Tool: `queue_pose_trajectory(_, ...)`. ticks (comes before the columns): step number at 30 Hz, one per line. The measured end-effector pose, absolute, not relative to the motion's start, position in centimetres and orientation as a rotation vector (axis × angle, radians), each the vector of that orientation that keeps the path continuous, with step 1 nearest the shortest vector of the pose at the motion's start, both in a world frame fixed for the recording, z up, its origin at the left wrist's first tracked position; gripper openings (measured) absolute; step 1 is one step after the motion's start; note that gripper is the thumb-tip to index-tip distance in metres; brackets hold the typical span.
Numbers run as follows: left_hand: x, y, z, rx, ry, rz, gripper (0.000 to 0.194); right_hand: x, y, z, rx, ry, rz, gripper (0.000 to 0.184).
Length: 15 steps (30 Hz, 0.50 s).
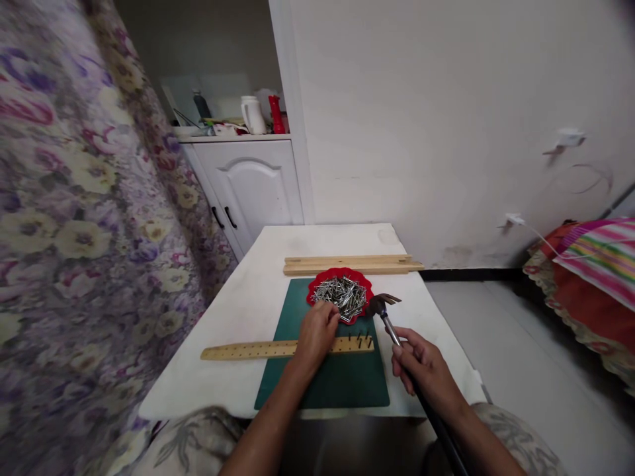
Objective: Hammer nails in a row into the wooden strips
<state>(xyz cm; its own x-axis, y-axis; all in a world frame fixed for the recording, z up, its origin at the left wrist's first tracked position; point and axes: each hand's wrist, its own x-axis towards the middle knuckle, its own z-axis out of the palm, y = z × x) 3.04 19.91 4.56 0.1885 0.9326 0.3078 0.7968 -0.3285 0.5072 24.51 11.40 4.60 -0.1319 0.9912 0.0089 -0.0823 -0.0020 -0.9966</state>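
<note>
My right hand point(421, 363) grips a claw hammer point(390, 325) by its shaft, the head up and close to the right rim of a red scalloped dish point(366, 281). A heap of silvery nails point(347, 296) fills this dish. At its near left edge is my left hand point(316, 334), fingers drawn together; what they hold, if anything, is hidden. Beneath that hand lies a wooden strip point(243, 351) with rows of small dark holes. Several nails point(360, 342) stand upright in its right end. A green cutting mat point(342, 387) is under the strip and partly under the dish.
Light wooden bars point(342, 266) lie across the far part of the white table point(238, 311). A floral curtain point(109, 211) hangs on the left. Behind are a white cabinet point(258, 188) and a wall. A bed with a striped cover point(600, 254) stands right.
</note>
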Motion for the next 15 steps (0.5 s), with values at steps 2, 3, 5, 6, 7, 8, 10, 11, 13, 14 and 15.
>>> queue_pose_trajectory(2, 3.6, 21.3, 4.9, 2.296, 1.807, 0.64, 0.014, 24.5, 11.5, 4.6, -1.076, -1.252, 1.347, 0.04)
queue_pose_trajectory(3, 4.0, 21.9, 5.0, 2.31, 1.866, 0.532, 0.014, 24.5, 11.6, 4.7, -1.074, -1.257, 1.352, 0.039)
queue_pose_trajectory(5, 4.6, 22.8, 5.1, 2.32, 1.94, 0.337, 0.016, 24.5, 11.7, 4.7, -1.069, -1.266, 1.358, 0.039)
queue_pose_trajectory(6, 4.8, 23.1, 5.1, 2.322, 1.959, 0.263, 0.017, 24.5, 11.7, 4.8, -1.067, -1.268, 1.359, 0.039)
queue_pose_trajectory(7, 5.0, 23.3, 5.2, 2.323, 1.973, 0.207, 0.019, 24.5, 11.7, 4.8, -1.066, -1.269, 1.359, 0.039)
queue_pose_trajectory(8, 5.1, 23.5, 5.3, 2.323, 1.981, 0.166, 0.019, 24.5, 11.7, 4.9, -1.064, -1.27, 1.36, 0.04)
queue_pose_trajectory(10, 5.2, 23.8, 5.5, 2.32, 1.989, 0.125, 0.02, 24.5, 11.7, 4.9, -1.06, -1.273, 1.364, 0.039)
queue_pose_trajectory(11, 5.2, 23.9, 5.6, 2.316, 1.992, 0.112, 0.019, 24.5, 11.7, 4.9, -1.059, -1.274, 1.366, 0.039)
queue_pose_trajectory(13, 5.2, 23.9, 5.8, 2.314, 1.996, 0.085, 0.019, 24.5, 11.6, 4.9, -1.059, -1.279, 1.371, 0.038)
queue_pose_trajectory(14, 5.1, 23.9, 6.0, 2.318, 1.994, 0.076, 0.019, 24.6, 11.6, 4.9, -1.06, -1.28, 1.372, 0.038)
queue_pose_trajectory(15, 5.1, 23.8, 6.1, 2.322, 1.99, 0.071, 0.019, 24.6, 11.6, 4.8, -1.062, -1.281, 1.37, 0.038)
